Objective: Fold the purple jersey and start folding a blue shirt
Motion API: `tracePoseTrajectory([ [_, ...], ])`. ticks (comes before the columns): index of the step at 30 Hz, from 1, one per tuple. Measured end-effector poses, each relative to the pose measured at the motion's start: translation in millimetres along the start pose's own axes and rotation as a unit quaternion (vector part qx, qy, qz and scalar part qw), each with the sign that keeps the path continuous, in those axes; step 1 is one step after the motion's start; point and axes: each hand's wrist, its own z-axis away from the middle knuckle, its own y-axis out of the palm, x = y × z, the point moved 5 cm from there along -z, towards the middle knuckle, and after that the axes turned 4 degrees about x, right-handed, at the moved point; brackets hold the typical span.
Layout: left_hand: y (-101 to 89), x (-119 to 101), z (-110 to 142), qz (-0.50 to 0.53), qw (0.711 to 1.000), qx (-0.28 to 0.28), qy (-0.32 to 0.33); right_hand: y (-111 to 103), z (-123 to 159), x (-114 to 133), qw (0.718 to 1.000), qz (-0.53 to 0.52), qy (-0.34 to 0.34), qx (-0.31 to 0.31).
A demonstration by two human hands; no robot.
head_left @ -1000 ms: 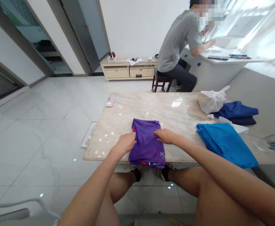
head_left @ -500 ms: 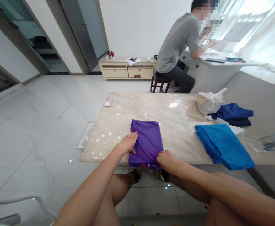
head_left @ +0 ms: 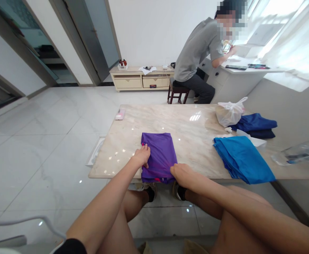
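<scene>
A folded purple cloth, apparently a garment, lies at the front edge of the marble-patterned table. Pink and red patches show at its left side and along its near edge. My left hand rests on the cloth's left side, fingers stretched out and pressing down. At the near right corner, my right hand has its fingers closed on the fabric, and creases run toward that grip. The tips of the right fingers are partly hidden.
To the right lie a folded bright blue cloth, darker blue cloths, a white plastic bag and a clear bottle. A small pink packet is at the far left corner. Beyond, a person in grey sits at a white desk.
The view has turned slightly right, bringing more of the bottle into sight. Both hands keep their places on the purple cloth, and the creases near my right hand look sharper.
</scene>
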Motion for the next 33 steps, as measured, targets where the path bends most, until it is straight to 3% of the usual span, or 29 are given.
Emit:
tracePoseTrajectory([
  [2,-2.2,-1,4,0.014,1.0,0.002,-0.001,7,3,5,0.992,-0.045,-0.035,0.11],
  [4,-6.0,-1,10,0.035,0.999,-0.015,0.009,5,3,2,0.985,-0.06,-0.043,0.153],
  [7,-18.9,6,20,0.079,0.992,-0.1,-0.007,-16,-12,-23,0.999,-0.023,0.004,0.043],
  [10,-30.4,20,27,0.125,0.974,-0.169,-0.08,-31,-36,-60,0.995,-0.039,0.09,-0.031],
  [14,-26.3,32,25,0.144,0.977,-0.101,-0.122,-35,-68,-104,0.968,-0.114,0.207,-0.08],
  [17,-15.6,34,24,0.118,0.985,-0.039,-0.118,-28,-85,-121,0.955,-0.148,0.247,-0.066],
  [22,-3.9,32,24,0.078,0.993,-0.016,-0.092,-15,-97,-124,0.958,-0.171,0.229,-0.036],
  [29,-5.0,36,25,0.086,0.992,-0.002,-0.089,-14,-95,-126,0.955,-0.172,0.239,-0.03],
  [33,-0.5,39,29,0.118,0.987,0.083,-0.07,-16,-93,-126,0.96,-0.175,0.219,0.026],
])
